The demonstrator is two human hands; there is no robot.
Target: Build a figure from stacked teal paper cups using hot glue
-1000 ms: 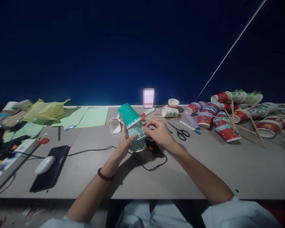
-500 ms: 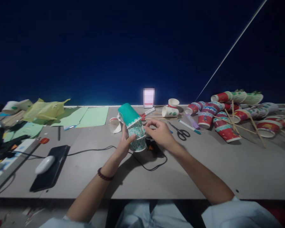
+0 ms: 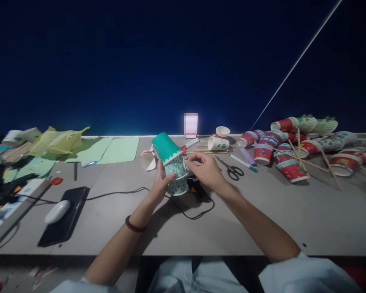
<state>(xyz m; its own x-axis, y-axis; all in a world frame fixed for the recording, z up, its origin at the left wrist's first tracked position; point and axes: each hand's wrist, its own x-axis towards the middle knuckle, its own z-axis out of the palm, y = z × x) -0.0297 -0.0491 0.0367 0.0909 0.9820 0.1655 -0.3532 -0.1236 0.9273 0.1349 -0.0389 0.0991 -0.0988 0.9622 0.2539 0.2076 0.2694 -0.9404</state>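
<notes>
A tilted chain of green paper cups is held over the table, with a plain green cup on top and green-and-white patterned ones below. My left hand wraps round its left side, thumb across the patterned part. On the other side my right hand pinches at the edge of the cups; what lies between its fingertips, if anything, is too small to make out. Behind the cups is a cut white paper cup. A dark object with a black cable lies beneath, partly hidden.
Scissors and a marker lie to the right, before several red cup chains with sticks. White cups and a lit screen are at the back. Leftward are green paper, a phone and a power strip.
My right hand has shifted very slightly at the cups' edge, its fingertips still pinched. The left hand and the cups stay nearly where they were.
</notes>
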